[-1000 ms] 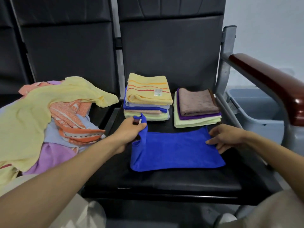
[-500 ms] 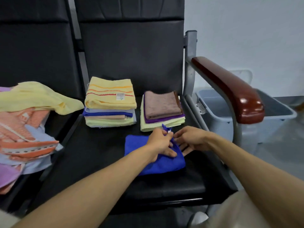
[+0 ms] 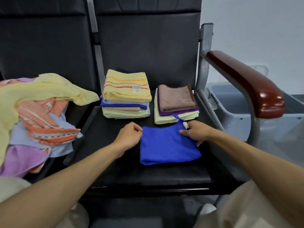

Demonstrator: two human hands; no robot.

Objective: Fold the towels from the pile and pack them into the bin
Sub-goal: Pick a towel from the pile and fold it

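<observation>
While lying folded on the seat [image 3: 148, 175], near the front edge and a little toward the right side, held at both far corners: blue towel [image 3: 167, 145]. Pinched at the far left corner by the left hand [image 3: 129, 137], with fingers curled onto the cloth edge. Gripped at the far right corner by the right hand [image 3: 197, 131], with thumb on top and fingers under the right edge. Just beside that hand, a small white tag [image 3: 185, 125] on a blue loop, reaching toward the back of the seat.

Behind the towel, near the back edge of the seat, two folded stacks, close to each other but not touching: left stack [image 3: 126, 94] with a yellow striped towel on top, right stack [image 3: 176, 102] with a brown one on top.

On the next seat at the left, unfolded pile [image 3: 41, 109] of yellow, orange, light blue and purple cloth.

Beyond the right edge, past the red-brown armrest [image 3: 246, 81], grey bin [image 3: 230, 106] on the floor, partly hidden by the armrest.
</observation>
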